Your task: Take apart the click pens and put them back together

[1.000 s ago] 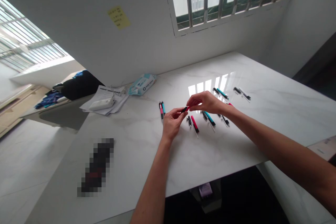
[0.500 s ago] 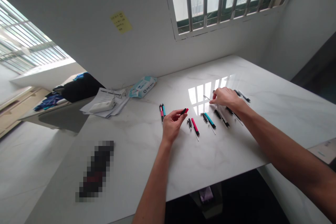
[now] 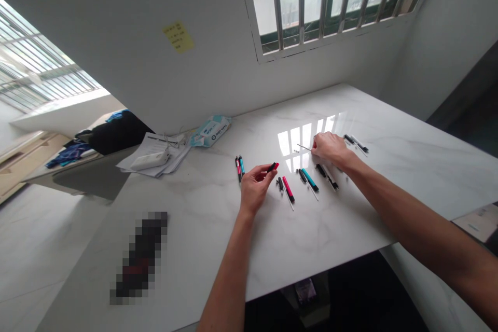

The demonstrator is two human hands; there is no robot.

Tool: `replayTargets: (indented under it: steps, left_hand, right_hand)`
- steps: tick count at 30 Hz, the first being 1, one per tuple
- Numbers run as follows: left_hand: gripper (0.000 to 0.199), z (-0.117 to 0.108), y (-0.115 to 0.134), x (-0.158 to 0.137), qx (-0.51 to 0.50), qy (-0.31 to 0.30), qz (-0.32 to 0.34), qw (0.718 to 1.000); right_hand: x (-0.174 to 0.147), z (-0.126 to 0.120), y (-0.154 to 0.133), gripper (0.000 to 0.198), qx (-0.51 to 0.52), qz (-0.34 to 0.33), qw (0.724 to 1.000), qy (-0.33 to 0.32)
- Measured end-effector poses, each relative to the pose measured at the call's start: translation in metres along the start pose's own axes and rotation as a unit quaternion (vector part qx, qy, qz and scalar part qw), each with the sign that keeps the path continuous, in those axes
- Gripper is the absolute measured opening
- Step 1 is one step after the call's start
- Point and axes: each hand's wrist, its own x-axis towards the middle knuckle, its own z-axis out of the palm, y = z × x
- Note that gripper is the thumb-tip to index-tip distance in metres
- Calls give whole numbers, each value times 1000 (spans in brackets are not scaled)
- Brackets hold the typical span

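Observation:
My left hand (image 3: 257, 187) is closed, pinching a red and black pen barrel (image 3: 273, 167) between thumb and fingertips above the table. My right hand (image 3: 330, 148) is closed at the far side of the row of parts, fingertips low over the table. A thin pen refill (image 3: 303, 147) sticks out leftward from its fingers. A tiny part, perhaps a spring (image 3: 296, 151), lies by the refill. Between my hands lie a red pen barrel (image 3: 287, 185), a teal barrel (image 3: 310, 179), black pen parts (image 3: 280, 184) and a white refill (image 3: 289, 201). My right forearm covers other parts.
Two assembled pens (image 3: 238, 166) lie left of my left hand. More pen parts (image 3: 357, 143) lie beyond my right wrist. A wipes packet (image 3: 212, 131) and papers (image 3: 173, 163) with a white device sit at the back left. A blurred dark object (image 3: 140, 257) lies at the front left.
My right hand has shifted slightly left with the refill, and a tiny part now shows beside it on the table. My left hand keeps its hold. The view has tilted a little.

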Motion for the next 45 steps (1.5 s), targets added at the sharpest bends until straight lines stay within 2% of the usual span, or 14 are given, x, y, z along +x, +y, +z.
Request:
replayTargets:
  steps: [5, 8, 10, 12, 17, 19, 21, 27, 34, 36, 38, 40, 42, 45]
  left_hand:
    - [33, -1, -1, 0, 9, 1, 2, 1000]
    - [32, 0, -1, 0, 19, -2, -2, 1000]
    - [32, 0, -1, 0, 29, -3, -4, 1000]
    - [33, 0, -1, 0, 32, -4, -6, 999]
    - [35, -1, -1, 1, 28, -6, -10, 1000]
    - [35, -1, -2, 1, 30, -7, -11, 999]
    - [36, -1, -3, 1, 30, -7, -12, 999]
    - [37, -1, -4, 1, 17, -19, -19, 999]
    - [37, 0, -2, 3, -49, -3, -23, 999]
    - [36, -1, -1, 4, -97, 23, -23, 995]
    - [37, -2, 0, 5, -163, 51, -25, 985]
    - [38, -4, 2, 5, -230, 70, -31, 970]
    - [38, -5, 3, 6, -271, 84, -43, 958]
    - [37, -6, 3, 6, -284, 92, -57, 953]
  right_hand:
    - [-4, -10, -2, 16, 47, -28, 998, 10]
    - [-4, -11, -6, 21, 166, -85, 982, -3]
    - [-4, -8, -12, 26, 266, -131, 955, -15]
    - [-8, -5, -22, 26, 361, -172, 916, -27]
    - [-28, -7, -48, 28, 560, -226, 790, -108]
    - [-34, -10, -54, 31, 595, -226, 761, -124]
    - [-36, -11, -56, 32, 606, -226, 752, -128]
    - [-35, -3, -57, 31, 595, -243, 753, -141]
    - [-39, 1, -59, 28, 515, -298, 795, -115]
    - [-38, 3, -58, 27, 467, -314, 823, -81]
    - [-37, 7, -57, 21, 385, -338, 858, -34]
    - [-35, 13, -55, 17, 294, -373, 880, -10]
    - [-33, 18, -54, 15, 230, -405, 884, -22]
    - [-33, 23, -53, 16, 197, -424, 883, -48]
